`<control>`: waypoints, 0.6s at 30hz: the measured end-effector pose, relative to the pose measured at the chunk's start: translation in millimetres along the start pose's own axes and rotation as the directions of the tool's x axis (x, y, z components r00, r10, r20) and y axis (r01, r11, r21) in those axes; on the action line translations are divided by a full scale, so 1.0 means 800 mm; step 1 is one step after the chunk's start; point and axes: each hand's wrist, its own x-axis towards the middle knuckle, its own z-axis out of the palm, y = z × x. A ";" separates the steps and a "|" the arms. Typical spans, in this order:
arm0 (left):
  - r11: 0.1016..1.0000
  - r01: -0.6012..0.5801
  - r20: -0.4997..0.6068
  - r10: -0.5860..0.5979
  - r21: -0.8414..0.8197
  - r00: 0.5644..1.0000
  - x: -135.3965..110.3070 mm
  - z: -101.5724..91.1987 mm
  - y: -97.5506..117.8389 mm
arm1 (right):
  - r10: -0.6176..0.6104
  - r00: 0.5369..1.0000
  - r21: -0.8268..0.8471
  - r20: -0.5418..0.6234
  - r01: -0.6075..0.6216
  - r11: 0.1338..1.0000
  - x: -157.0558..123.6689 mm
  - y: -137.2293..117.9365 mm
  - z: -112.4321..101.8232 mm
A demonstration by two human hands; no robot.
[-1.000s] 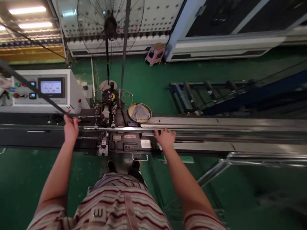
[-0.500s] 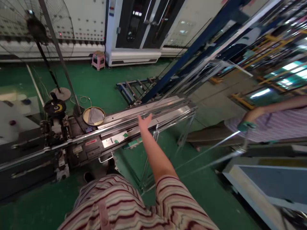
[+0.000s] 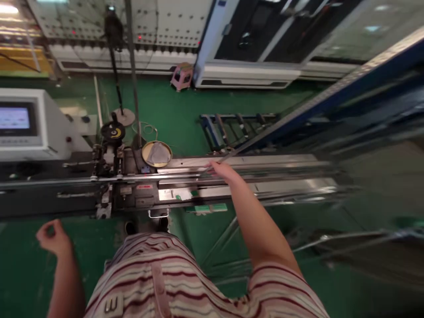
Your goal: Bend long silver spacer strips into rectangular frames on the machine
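Fingers of my right hand [image 3: 222, 170] are down on the long steel bed [image 3: 285, 161], laid close together over the thin silver strip [image 3: 180, 176] that runs along the machine's front edge. Fingertips are on the strip's right end, palm down, arm stretched out ahead of me. Pinching it or only resting on it? I cannot tell, the knuckles cover the contact.

That strip lies level. It passes leftward from my hand through the roller head [image 3: 109, 164] and on along the dark front rail.

Left hand [image 3: 53, 237] is well apart from all that, low at my side over the green floor [image 3: 185, 110]. Its fingers are curled in, thumb tip meeting forefinger in a small ring, with nothing in them that I can see.

Just behind the strip, near my right hand, sits a round yellow dish [image 3: 145, 160] with a grey cloth [image 3: 157, 153] in it. Left of that stands a black reel [image 3: 113, 131] with a yellow mark. Far left, the white control box [image 3: 49, 132] shows a lit screen [image 3: 13, 118]. Beyond the bed there is a blue rack [image 3: 232, 126] on the floor, and a pink stool [image 3: 182, 75] by the far wall.
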 end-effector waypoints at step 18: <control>0.956 0.181 -0.018 -0.191 -0.230 0.982 -0.011 -0.067 -0.144 | -0.264 0.857 -0.059 0.442 0.322 0.945 -0.109 -0.106 0.314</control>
